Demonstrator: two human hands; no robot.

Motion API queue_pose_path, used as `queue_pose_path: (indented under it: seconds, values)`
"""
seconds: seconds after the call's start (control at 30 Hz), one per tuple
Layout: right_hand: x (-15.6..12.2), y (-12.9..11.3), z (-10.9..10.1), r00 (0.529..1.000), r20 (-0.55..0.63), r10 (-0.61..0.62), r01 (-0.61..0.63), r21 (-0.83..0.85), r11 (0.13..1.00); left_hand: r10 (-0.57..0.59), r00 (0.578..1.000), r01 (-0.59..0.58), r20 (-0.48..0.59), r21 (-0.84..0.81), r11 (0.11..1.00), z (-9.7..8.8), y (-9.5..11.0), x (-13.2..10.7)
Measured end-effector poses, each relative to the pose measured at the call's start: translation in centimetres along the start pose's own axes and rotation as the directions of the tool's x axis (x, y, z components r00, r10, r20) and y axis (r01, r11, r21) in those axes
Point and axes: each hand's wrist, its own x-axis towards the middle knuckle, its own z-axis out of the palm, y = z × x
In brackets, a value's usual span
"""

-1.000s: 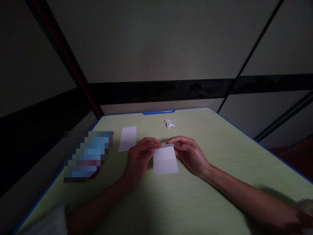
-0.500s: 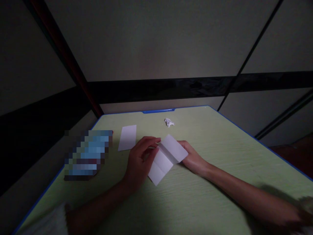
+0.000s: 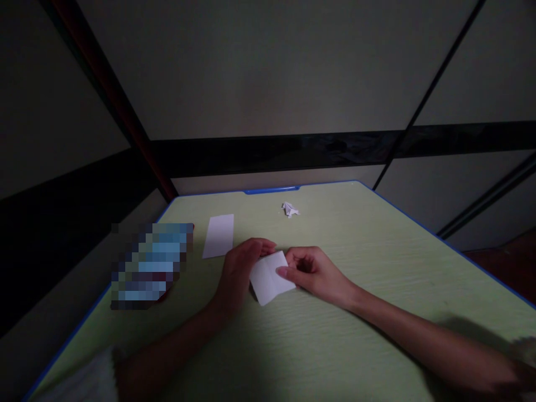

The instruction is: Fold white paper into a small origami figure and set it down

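A white sheet of paper (image 3: pixel 271 282), folded over on itself, is between my two hands above the table. My right hand (image 3: pixel 318 273) pinches its right edge, thumb on top and fingers curled behind. Along the paper's left edge lies my left hand (image 3: pixel 243 268), fingers bent around the far side; its grip is partly hidden. Past my hands sits a small folded paper figure (image 3: pixel 289 209), white and pointed. To the left of my left hand, a second white sheet (image 3: pixel 219 235) lies flat.
The light green table (image 3: pixel 335 346) has a blue edge and a blue handle piece (image 3: pixel 272 190) at the far side. A blurred-out bluish object (image 3: pixel 154 268) lies at the left. A panelled wall (image 3: pixel 268 72) stands behind the table.
The paper, opened out with creases showing half a second ago, is now folded over into a smaller piece. My right hand has moved left, its thumb now on top of the paper.
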Motion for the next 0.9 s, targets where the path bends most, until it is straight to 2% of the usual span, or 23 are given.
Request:
queue_pose_path:
  seconds: [0.17,0.47,0.6,0.73,0.9]
  values:
    - [-0.11,-0.01,-0.10,0.997,-0.066,-0.032,0.032,-0.006,0.999,-0.098,0.994,0.092,0.051,0.116,0.989,0.36,-0.04,0.08]
    - [-0.02,0.39,-0.52,0.986,-0.139,-0.095,0.079,-0.118,0.990,-0.155,0.974,0.155,0.166,0.015,0.988,0.56,-0.18,-0.02]
    - [-0.03,0.48,-0.60,0.989,-0.117,-0.091,0.070,-0.173,0.983,-0.170,0.979,0.166,0.109,0.047,0.985,0.62,-0.04,0.01]
    - [-0.20,0.45,-0.51,0.989,-0.103,-0.101,0.074,-0.237,0.969,-0.135,0.987,0.125,0.083,0.112,0.986,0.53,0.02,0.14]
    - [-0.49,0.13,-0.76,0.962,-0.117,-0.247,0.216,-0.227,0.950,-0.120,0.991,0.126,-0.059,0.101,0.987,0.13,-0.25,0.42]
